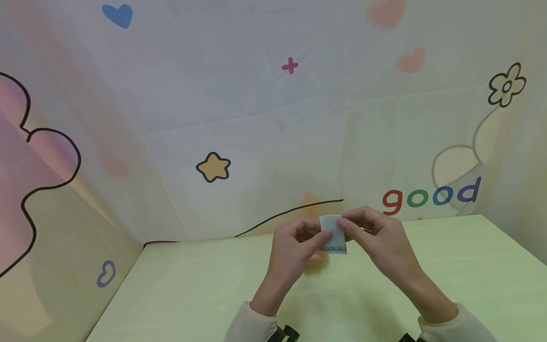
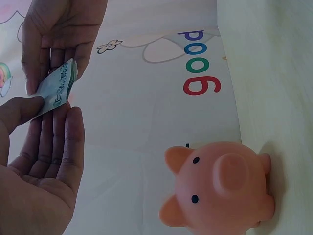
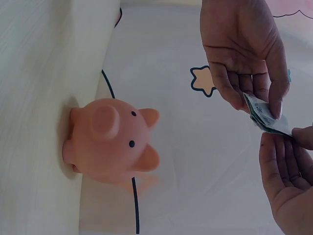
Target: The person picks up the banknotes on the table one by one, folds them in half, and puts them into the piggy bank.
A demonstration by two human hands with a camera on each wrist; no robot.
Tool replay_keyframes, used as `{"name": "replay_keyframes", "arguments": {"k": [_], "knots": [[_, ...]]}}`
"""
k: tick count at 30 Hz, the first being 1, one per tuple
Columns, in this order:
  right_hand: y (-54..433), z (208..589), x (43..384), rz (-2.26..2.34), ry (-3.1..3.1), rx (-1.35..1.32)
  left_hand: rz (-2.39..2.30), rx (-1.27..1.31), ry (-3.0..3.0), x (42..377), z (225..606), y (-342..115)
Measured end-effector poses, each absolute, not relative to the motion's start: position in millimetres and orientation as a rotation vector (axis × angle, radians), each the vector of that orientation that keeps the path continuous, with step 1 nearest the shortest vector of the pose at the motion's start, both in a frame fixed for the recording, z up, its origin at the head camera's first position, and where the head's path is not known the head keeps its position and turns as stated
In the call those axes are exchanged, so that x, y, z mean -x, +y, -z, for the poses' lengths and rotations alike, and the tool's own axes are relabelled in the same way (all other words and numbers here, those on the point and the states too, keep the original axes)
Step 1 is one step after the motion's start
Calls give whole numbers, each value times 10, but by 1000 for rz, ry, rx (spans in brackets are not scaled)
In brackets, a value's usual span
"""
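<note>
Between both hands is a small, pale blue-green folded banknote (image 1: 333, 223), raised above the table with dark print along its lower edge. My left hand (image 1: 292, 251) pinches its left side, thumb on the near face and fingers behind. On the upper right, the thumb and fingers of my right hand (image 1: 386, 244) pinch it too. Several layers show at the note's edge in the right wrist view (image 3: 266, 117). A pink piggy bank (image 2: 215, 188) stands on the table beyond the hands; in the head view the left hand and the note mostly hide it.
The light green table (image 1: 192, 289) runs back to a pale printed backdrop (image 1: 256, 142) with hearts, a star and the word "good". Another printed sheet (image 1: 51, 228) borders the table on the left. Dark straps (image 1: 282, 334) sit at the wrists by the light sleeves.
</note>
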State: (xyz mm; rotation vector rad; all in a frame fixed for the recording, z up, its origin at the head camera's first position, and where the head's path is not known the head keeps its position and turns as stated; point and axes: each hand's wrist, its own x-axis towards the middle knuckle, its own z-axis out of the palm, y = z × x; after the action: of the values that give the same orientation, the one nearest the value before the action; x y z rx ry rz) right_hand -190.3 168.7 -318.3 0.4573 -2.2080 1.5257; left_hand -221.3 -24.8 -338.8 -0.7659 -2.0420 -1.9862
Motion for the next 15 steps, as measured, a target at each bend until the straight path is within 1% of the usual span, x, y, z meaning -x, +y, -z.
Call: {"name": "replay_keyframes", "arguments": {"k": [3, 10, 15], "knots": [[1682, 3182, 1914, -1522, -2195, -461, 2016, 790, -2049, 2224, 3389, -248], [1686, 3187, 1913, -1530, -2202, -447, 2113, 690, -2012, 2207, 3362, -276], [1690, 3187, 1908, -1510, -2214, -443, 2130, 675, -1960, 2204, 3340, -299]]}}
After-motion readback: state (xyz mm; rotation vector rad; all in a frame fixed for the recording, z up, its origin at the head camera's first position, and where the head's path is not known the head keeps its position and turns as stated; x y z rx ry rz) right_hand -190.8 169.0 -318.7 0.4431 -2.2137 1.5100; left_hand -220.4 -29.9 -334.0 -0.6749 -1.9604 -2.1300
